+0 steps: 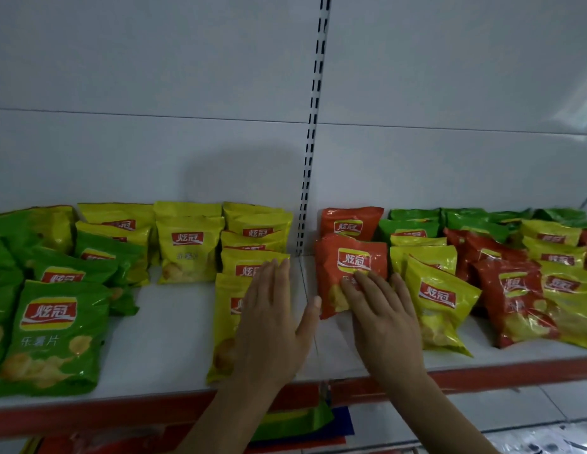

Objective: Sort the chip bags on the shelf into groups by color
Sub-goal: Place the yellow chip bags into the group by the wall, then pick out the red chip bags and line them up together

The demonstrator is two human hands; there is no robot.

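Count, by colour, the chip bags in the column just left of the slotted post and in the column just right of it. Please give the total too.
Yellow bags: 5
Orange-red bags: 2
Total: 7

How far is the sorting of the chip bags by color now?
Partly done. Done: yellow bags stand grouped left of the upright, and two orange bags start a group right of it. In hand: the left hand lies flat on a yellow bag, the right hand lies flat on the front orange bag. Left: the right side mixes green, yellow and red; the far left mixes green with yellow.
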